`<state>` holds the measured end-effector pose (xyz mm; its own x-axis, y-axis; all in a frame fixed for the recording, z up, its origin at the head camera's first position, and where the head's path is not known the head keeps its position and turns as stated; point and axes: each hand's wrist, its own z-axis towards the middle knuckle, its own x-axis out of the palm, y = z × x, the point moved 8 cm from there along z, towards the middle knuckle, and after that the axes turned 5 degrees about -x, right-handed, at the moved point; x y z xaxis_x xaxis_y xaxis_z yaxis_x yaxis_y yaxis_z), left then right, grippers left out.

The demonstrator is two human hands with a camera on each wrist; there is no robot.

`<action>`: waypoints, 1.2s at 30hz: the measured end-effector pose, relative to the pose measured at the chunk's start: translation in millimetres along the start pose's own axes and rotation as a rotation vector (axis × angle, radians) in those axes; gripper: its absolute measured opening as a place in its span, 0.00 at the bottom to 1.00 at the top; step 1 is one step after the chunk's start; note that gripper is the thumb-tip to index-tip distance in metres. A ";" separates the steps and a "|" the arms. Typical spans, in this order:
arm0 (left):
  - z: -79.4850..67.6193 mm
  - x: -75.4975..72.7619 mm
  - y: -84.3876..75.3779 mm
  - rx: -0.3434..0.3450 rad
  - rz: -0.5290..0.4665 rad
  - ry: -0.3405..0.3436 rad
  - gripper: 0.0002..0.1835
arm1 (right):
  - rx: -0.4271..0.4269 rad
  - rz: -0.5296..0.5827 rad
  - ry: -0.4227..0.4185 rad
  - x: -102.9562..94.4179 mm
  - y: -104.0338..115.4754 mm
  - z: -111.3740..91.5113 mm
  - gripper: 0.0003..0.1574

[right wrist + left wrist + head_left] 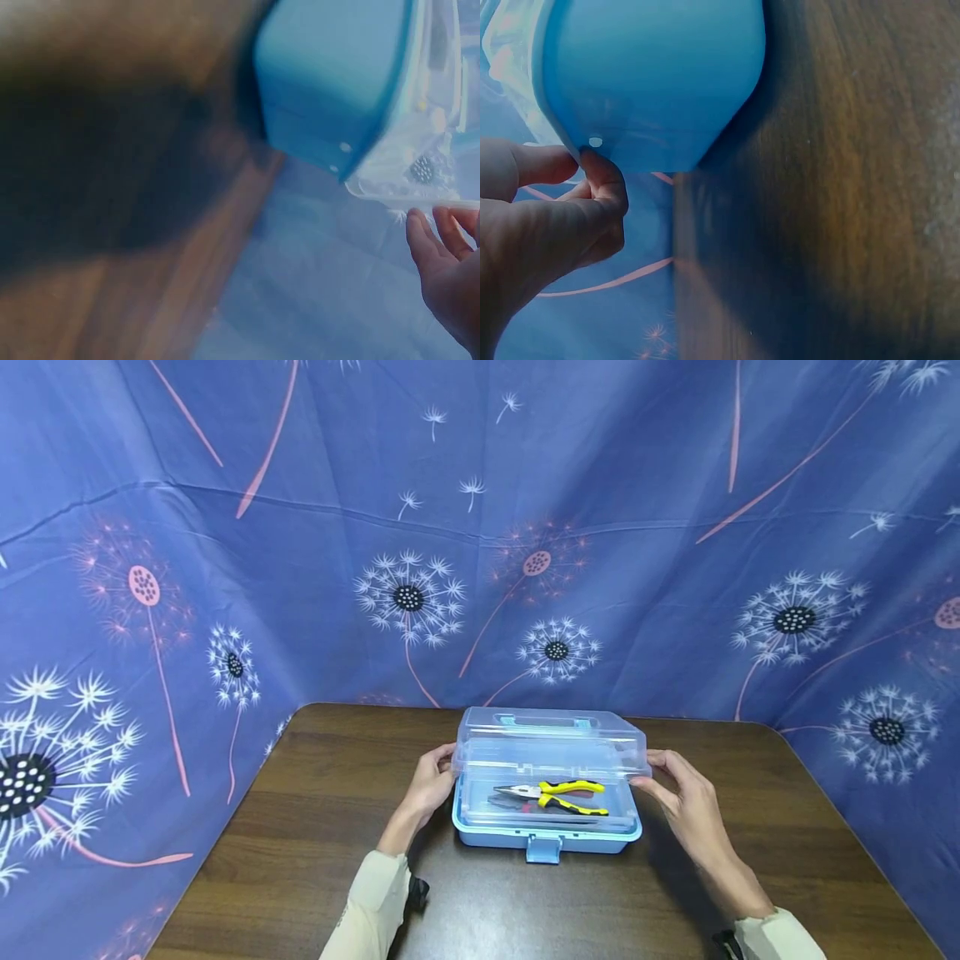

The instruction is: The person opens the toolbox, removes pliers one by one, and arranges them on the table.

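1. Brown table (315,827), blue dandelion-print cloth (645,568) behind
2. Blue toolbox (491,839), near table's far edge, clear lid (480,735) raised
3. Yellow-black pliers (573,787), inside
4. Left hand (431,783): thumb and finger pinching toolbox's left-side rim
5. Right hand (690,802): fingertips touching lid's right edge; cannot tell whether gripping

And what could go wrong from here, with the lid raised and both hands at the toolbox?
The raised clear lid could drop if the right hand slips, since only its fingertips hold the edge.

The pliers lie loose in the toolbox and might slide if it tips.

The front latch hangs unfastened, so a lowered lid may not stay shut.
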<state>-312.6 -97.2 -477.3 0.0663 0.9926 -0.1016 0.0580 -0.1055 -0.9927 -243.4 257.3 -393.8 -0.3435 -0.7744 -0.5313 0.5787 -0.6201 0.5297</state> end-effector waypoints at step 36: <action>-16.4 3.2 3.3 0.020 0.043 -0.017 0.20 | 0.288 0.021 0.142 16.8 -50.0 101.4 0.33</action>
<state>-295.9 -95.4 -479.8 0.0513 0.9880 -0.1454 0.0356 -0.1473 -0.9885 -353.1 262.5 -362.1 -0.2148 -0.7747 -0.5947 0.3448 -0.6299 0.6960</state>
